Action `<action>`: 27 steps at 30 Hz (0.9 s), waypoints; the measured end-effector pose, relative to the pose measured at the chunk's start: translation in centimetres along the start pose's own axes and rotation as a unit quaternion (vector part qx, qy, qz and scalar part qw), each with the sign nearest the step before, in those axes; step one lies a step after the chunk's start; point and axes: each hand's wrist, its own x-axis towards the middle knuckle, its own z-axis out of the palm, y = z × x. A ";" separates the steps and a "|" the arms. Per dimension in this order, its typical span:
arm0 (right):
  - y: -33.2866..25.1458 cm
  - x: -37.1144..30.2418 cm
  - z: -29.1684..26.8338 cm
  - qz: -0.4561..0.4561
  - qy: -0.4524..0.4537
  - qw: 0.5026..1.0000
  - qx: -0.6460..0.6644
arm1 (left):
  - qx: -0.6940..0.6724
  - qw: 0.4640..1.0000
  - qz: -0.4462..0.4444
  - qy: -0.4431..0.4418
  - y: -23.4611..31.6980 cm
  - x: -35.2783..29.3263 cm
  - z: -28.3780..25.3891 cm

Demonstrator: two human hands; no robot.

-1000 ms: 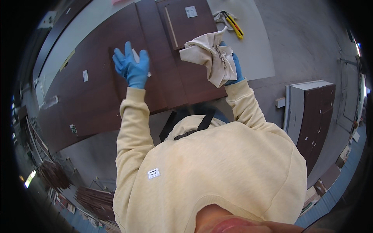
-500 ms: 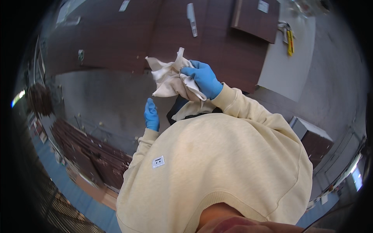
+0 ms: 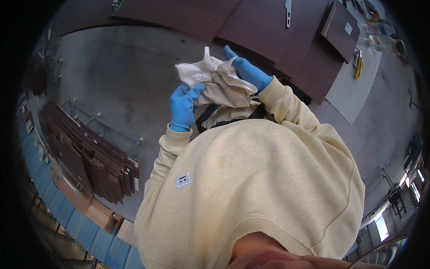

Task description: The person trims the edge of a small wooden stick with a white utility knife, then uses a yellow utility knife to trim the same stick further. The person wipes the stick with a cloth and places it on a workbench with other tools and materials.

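A crumpled white and beige cloth [image 3: 221, 83] hangs in front of my body, its corners sticking up. My left hand [image 3: 182, 105], in a blue glove, is closed on the cloth's left edge, with thumb and fingers pinching it. On the other side my right hand [image 3: 251, 74], also in a blue glove, has its fingers stretched out and lies against the cloth. The cloth hides part of the right palm and thumb.
Dark brown panels [image 3: 268, 40] lie ahead, bearing a flat pale tool [image 3: 288, 13] and a smaller brown panel [image 3: 340, 29]. A yellow-handled cutter [image 3: 358, 65] rests on a pale sheet [image 3: 354, 92] at right. Stacked brown panels [image 3: 96, 157] stand on the left.
My left hand has come up and taken hold of the cloth. My right hand's fingers have straightened from their grip. The panels now appear farther up and to the right.
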 end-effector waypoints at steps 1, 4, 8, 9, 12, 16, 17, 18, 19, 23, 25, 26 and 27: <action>0.4 0.2 0.2 -0.001 -0.047 0.999 0.015 | -0.006 1.000 0.000 -0.008 -0.2 0.0 -1.2; -0.8 0.7 1.7 0.048 -0.149 0.949 0.274 | 0.106 0.993 -0.023 -0.043 -0.6 1.1 -5.4; 0.1 0.7 2.4 0.044 -0.026 0.988 0.145 | 0.013 0.994 0.023 -0.109 0.5 1.4 -8.0; -1.5 0.3 5.7 0.050 0.020 0.992 0.115 | 0.005 0.994 0.020 -0.109 1.8 1.1 -8.2; -0.8 0.9 6.7 0.053 0.044 0.998 -0.006 | 0.039 0.990 0.006 -0.136 2.8 1.7 -9.1; -1.0 1.3 10.3 0.118 0.074 0.990 -0.038 | 0.111 0.978 -0.049 -0.169 4.1 2.0 -9.8; -0.7 1.7 10.1 0.139 0.078 0.987 -0.030 | 0.124 0.977 -0.054 -0.166 4.5 2.1 -9.6; -0.5 1.8 10.0 0.125 0.105 0.986 -0.036 | 0.137 0.976 -0.059 -0.162 4.8 2.2 -9.4; -0.5 1.7 9.9 0.112 0.133 0.984 -0.042 | 0.149 0.974 -0.064 -0.157 5.0 2.3 -9.1; -0.8 2.4 8.4 0.045 0.183 0.980 -0.064 | 0.123 0.987 0.020 -0.097 3.1 4.6 -9.7; -1.2 2.9 8.4 -0.031 0.221 0.970 -0.094 | 0.058 0.964 0.254 -0.044 1.2 5.1 -8.5; -1.5 3.0 8.5 -0.082 0.251 0.955 -0.134 | 0.109 0.977 0.173 0.056 -0.4 6.0 -9.4; -1.8 3.3 8.5 -0.133 0.277 0.936 -0.173 | 0.143 0.978 0.151 0.019 -2.3 6.0 -10.1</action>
